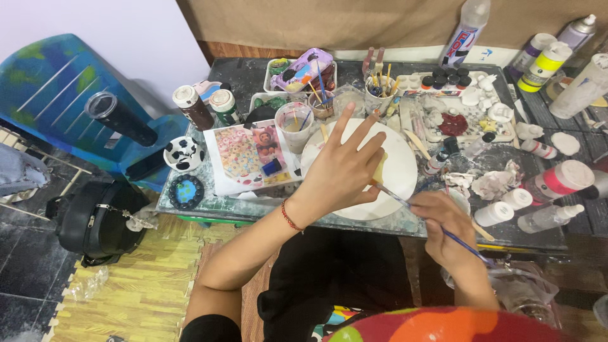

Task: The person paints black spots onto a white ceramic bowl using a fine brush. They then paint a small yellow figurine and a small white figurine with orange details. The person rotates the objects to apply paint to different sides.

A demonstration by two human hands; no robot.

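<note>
My left hand (342, 166) is raised over a round white plate (400, 158) and pinches a small pale yellow piece (379, 170) between thumb and fingers, the other fingers spread. My right hand (446, 229) grips a thin blue-handled paintbrush (465, 244) near the table's front edge. The brush tip reaches up to the yellow piece. A red cord bracelet (290, 217) circles my left wrist.
The table holds several paint bottles (550, 183), jars (192, 106), a cup of murky water (294, 124), brush cups (380, 88), a printed picture sheet (248, 155), small painted dishes (184, 153) and white figures (500, 114). A blue chair (69, 95) with a black tumbler (120, 117) and a black bag (95, 218) stand at left.
</note>
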